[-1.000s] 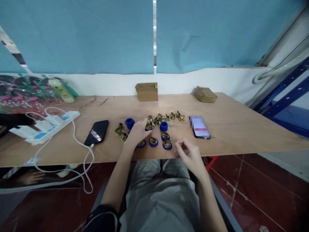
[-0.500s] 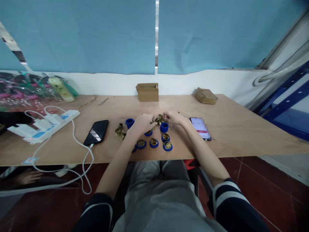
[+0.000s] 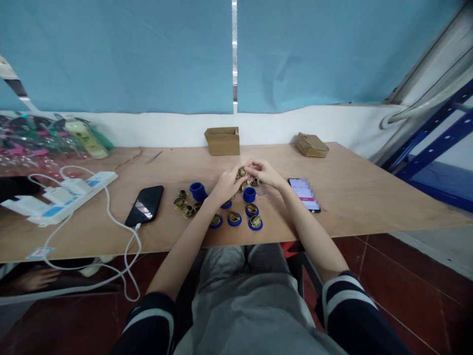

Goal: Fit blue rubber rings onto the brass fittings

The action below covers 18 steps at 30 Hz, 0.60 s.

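Note:
My left hand [image 3: 228, 186] and my right hand [image 3: 261, 171] meet over a group of gold-coloured metal pieces [image 3: 253, 182]. A round gold-coloured metal piece [image 3: 241, 172] shows at my left fingertips, which are closed on it. The fingers of my right hand are pinched right beside it; what they hold is too small to make out. Nearer me lie several blue rings with gold-coloured pieces in them, such as this blue ring [image 3: 255, 223]. Blue cup-shaped parts stand on either side: a right one [image 3: 249, 195] and a left one [image 3: 198, 191].
More gold-coloured pieces [image 3: 180, 203] lie left of my forearm. A black phone [image 3: 145, 205] and a white power strip [image 3: 76, 199] with cables are farther left. A lit phone [image 3: 303, 195] lies right, by clear plastic bits [image 3: 266, 191]. Behind are an open cardboard box [image 3: 222, 142] and another carton [image 3: 312, 145].
My right hand has moved left and slightly up to meet my left hand, which has shifted right. A gold-coloured piece now shows raised at the fingertips. The view has turned slightly.

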Each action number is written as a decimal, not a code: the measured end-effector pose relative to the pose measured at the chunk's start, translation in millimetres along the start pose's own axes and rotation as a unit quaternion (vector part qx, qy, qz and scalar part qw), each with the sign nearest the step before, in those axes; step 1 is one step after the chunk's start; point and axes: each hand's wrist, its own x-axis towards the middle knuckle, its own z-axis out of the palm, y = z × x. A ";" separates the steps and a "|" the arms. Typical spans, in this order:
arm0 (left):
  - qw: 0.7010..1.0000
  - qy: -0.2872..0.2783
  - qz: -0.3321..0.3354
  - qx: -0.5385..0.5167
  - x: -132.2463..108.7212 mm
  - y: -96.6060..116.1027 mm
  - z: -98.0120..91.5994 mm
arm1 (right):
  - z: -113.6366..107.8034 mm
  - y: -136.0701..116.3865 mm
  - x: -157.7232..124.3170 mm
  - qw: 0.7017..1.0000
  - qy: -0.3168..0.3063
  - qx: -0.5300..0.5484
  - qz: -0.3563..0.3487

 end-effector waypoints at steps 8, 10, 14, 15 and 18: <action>0.998 0.044 -0.030 -0.016 -6.4 -23.0 2.7 | -5.9 3.6 -14.1 0.993 -0.107 -0.031 0.048; 0.998 0.045 -0.029 -0.020 -7.3 -25.0 4.1 | -2.4 2.7 -15.9 0.987 -0.143 -0.045 0.052; 0.997 0.060 -0.024 -0.030 -7.0 -26.3 5.1 | 0.6 2.9 -15.5 0.986 -0.149 -0.052 0.053; 0.997 0.066 -0.022 -0.033 -6.8 -26.0 4.9 | -1.0 3.6 -15.3 0.987 -0.144 -0.048 0.053; 0.995 0.086 -0.017 -0.043 -6.6 -23.4 3.9 | -10.6 6.1 -16.1 0.992 -0.109 -0.025 0.050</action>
